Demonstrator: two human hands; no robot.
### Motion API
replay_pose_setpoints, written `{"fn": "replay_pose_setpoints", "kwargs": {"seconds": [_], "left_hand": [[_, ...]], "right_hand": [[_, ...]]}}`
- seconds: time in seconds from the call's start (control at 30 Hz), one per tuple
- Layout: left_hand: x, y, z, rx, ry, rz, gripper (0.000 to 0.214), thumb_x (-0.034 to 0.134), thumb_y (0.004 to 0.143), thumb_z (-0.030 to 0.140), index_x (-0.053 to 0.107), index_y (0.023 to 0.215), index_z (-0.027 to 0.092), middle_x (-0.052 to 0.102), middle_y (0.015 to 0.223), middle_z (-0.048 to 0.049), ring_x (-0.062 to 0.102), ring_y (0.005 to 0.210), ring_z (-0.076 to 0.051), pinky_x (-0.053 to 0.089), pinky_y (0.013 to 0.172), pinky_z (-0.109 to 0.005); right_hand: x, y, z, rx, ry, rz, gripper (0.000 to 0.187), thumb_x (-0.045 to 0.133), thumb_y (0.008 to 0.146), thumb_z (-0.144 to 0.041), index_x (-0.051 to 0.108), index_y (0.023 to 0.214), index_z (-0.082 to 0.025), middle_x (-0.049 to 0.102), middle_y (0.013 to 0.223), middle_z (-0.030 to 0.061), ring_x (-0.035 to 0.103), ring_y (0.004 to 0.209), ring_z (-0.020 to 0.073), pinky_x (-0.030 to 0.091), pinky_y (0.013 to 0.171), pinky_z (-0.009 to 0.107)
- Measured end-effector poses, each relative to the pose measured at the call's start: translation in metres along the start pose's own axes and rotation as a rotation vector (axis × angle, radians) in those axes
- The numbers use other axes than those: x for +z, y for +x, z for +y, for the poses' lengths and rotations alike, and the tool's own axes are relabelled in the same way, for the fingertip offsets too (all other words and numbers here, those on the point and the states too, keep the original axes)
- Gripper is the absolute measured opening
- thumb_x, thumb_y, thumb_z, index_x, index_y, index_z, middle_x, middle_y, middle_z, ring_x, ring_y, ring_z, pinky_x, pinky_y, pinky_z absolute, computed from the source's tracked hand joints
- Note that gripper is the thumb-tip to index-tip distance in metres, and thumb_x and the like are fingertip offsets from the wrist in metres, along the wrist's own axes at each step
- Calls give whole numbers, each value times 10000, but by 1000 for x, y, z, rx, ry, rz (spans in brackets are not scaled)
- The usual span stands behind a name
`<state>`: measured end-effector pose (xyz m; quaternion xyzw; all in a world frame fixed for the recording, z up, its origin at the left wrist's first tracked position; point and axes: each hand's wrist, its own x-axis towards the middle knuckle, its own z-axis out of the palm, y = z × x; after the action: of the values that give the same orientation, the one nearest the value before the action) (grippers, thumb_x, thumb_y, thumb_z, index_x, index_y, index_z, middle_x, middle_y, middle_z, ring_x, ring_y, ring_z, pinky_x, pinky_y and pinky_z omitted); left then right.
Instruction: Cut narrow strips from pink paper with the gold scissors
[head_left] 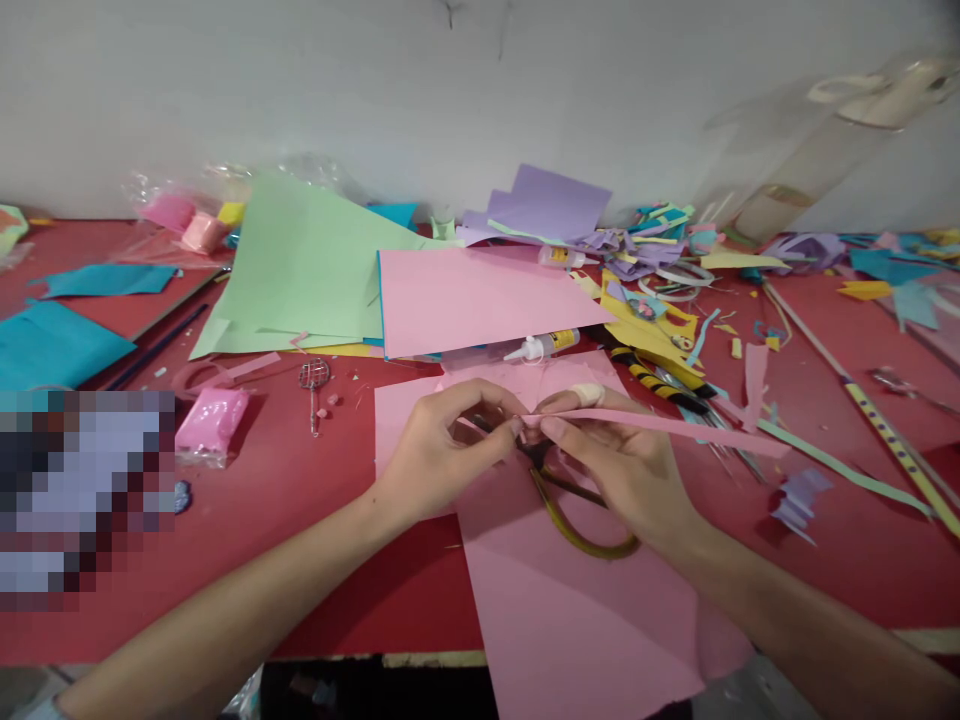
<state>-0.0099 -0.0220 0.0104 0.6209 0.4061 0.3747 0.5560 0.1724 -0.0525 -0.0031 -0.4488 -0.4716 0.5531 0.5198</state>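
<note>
Between my two hands runs a narrow pink paper strip (675,427), its long free end reaching out to the right. My left hand (457,435) pinches the strip's near end between thumb and fingertips. Close beside it, my right hand (622,450) grips the same strip with thumb and fingers; a pale bandage (589,396) wraps one of its fingers. Below the hands lie scissors with yellow-green handles (559,515), partly hidden by them. The scissors rest on a large pink paper sheet (570,610), which hangs over the table's front edge.
Green paper (315,270) and a pink sheet (480,300) lie behind my hands. A glue bottle (551,345) and black-yellow pliers (660,380) are near. A pink clay packet (214,420) sits left. A tall clear bottle (817,160) stands back right among paper scraps.
</note>
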Motion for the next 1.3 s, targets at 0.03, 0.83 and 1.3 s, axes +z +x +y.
{"fn": "replay_pose_setpoints", "kwargs": {"seconds": [0.03, 0.83, 1.3], "left_hand": [[0, 0, 0, -3, -4, 5, 59, 638, 846, 155, 682, 886, 158, 689, 858, -13, 665, 742, -113, 565, 620, -203], [2, 0, -2, -43, -150, -7, 35, 702, 817, 168, 689, 847, 155, 693, 778, -9, 653, 657, -103, 571, 588, -196], [-1, 4, -2, -55, -173, -55, 104, 738, 812, 232, 682, 842, 150, 678, 776, -16, 653, 649, -113, 593, 545, -202]], "right_hand": [[0, 0, 1, -3, 11, -5, 51, 721, 861, -248, 696, 893, -218, 725, 874, 13, 721, 854, 159, 600, 818, 282], [-3, 1, 0, 39, -226, -33, 214, 642, 908, -417, 655, 835, -216, 645, 780, 6, 612, 739, 160, 489, 674, 282], [1, 0, -7, -52, -302, -54, 219, 617, 932, -375, 654, 782, -220, 639, 737, 2, 607, 706, 143, 490, 639, 250]]}}
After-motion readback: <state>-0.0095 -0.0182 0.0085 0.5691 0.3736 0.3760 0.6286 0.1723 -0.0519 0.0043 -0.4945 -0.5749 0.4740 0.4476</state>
